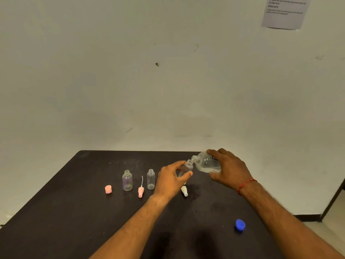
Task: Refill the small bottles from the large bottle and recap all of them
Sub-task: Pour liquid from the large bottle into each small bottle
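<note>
Pouring looks to be the step in hand: my right hand (228, 169) grips the large bottle (207, 163), fingers curled over it and thumb beneath. I hold it tipped almost onto its side just right of centre in the frame, with clear liquid pooled along its lower side. Its open mouth sits just beside the open neck of the small bottle (187, 168), which my left hand (172, 177) holds tilted toward it, thumb and fingers wrapped round its body. I cannot tell whether liquid is crossing yet, nor how full this small bottle is. Left of centre, a rounded small bottle (127, 181) and a straight small bottle (150, 180) stand upright and uncapped, and both look empty. I judge the task barely begun, with filling and every recapping left to do. All the closures lie loose. A pink cap (108, 189) is at the far left of the row, and a pink spray pump (140, 190) lies between the two standing bottles. A white nozzle cap (184, 191) rests just below my left hand, and the blue cap (240, 225) sits well apart at the lower right. Everything rests on a dark, scuffed table (74, 202) pushed against a pale, marked wall (168, 71). A printed notice (285, 13) hangs in the upper right corner of the frame.
</note>
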Motion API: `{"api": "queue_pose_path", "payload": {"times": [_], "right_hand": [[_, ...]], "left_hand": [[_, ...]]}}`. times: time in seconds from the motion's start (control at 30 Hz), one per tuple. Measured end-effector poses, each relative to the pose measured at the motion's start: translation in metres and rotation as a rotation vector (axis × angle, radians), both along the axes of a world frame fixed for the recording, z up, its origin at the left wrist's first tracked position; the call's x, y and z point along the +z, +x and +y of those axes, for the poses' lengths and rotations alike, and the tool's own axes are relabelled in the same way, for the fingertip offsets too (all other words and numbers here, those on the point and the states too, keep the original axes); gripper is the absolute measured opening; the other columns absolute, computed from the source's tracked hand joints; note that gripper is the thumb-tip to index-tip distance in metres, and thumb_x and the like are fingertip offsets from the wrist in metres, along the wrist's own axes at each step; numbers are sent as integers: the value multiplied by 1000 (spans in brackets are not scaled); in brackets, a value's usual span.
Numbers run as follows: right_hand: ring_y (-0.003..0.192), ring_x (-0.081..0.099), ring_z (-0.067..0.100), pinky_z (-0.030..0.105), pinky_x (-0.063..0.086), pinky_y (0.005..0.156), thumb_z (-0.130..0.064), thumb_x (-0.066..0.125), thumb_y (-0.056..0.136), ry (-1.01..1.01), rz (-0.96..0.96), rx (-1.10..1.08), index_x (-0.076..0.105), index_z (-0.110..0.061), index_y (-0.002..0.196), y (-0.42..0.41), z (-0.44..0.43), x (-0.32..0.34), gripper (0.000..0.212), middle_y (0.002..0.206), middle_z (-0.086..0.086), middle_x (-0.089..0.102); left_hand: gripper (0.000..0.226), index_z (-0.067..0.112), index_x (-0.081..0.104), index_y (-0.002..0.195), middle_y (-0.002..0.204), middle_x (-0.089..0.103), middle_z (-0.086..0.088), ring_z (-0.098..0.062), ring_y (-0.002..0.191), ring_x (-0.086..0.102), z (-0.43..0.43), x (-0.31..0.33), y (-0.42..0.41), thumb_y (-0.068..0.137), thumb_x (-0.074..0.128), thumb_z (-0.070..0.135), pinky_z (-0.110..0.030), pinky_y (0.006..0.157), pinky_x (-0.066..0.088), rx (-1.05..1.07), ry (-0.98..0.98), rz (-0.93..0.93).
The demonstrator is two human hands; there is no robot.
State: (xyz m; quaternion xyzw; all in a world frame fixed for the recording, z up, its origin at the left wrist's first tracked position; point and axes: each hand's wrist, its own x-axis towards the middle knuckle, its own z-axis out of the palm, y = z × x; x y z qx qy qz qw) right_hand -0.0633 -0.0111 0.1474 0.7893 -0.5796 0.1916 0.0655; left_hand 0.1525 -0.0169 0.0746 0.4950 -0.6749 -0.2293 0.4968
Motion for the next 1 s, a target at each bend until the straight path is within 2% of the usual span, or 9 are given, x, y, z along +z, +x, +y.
{"api": "queue_pose_path", "payload": {"times": [0.13, 0.33, 0.63, 0.8, 0.9, 1.0], "right_hand": [[108, 55, 19, 24, 42, 81, -37, 74, 71, -13, 24, -2, 42, -34, 142, -1, -3, 1, 78, 123, -5, 56], [106, 54, 18, 27, 45, 82, -37, 73, 72, -39, 48, 12, 44, -35, 140, -1, -6, 5, 74, 119, -6, 57], [104, 54, 19, 31, 47, 83, -36, 73, 70, -62, 68, 25, 46, -35, 139, -2, -9, 9, 74, 117, -5, 58], [104, 54, 19, 32, 45, 84, -35, 74, 69, -66, 72, 29, 47, -36, 138, -2, -10, 11, 74, 117, -5, 58], [105, 54, 19, 32, 46, 85, -34, 74, 69, -65, 80, 25, 46, -36, 139, -2, -12, 13, 75, 118, -5, 58], [105, 54, 19, 33, 46, 85, -34, 73, 70, -60, 88, 27, 45, -35, 139, -2, -11, 13, 75, 117, -5, 58]], "left_hand": [[29, 43, 69, 108, 90, 72, 20, -2, 58, 62, -1, -1, 0, 80, 70, 50, -35, 60, 59, -16, 4, 11], [25, 41, 70, 108, 90, 72, 22, -1, 65, 65, -1, 0, 1, 84, 73, 44, -31, 63, 60, -13, 9, 8], [27, 40, 70, 111, 93, 72, 19, -4, 66, 66, -2, -1, 0, 84, 73, 43, -35, 64, 61, -20, 15, 30], [28, 38, 71, 112, 92, 73, 20, 0, 76, 68, -2, 1, 0, 85, 74, 41, -27, 67, 59, -15, 7, 34], [29, 37, 71, 114, 93, 73, 18, 1, 67, 65, 0, 2, -1, 86, 74, 40, -21, 61, 54, -14, 6, 37], [29, 38, 70, 114, 92, 72, 20, 2, 63, 63, -1, 1, -1, 85, 75, 40, -24, 62, 56, -6, 10, 36]]}}
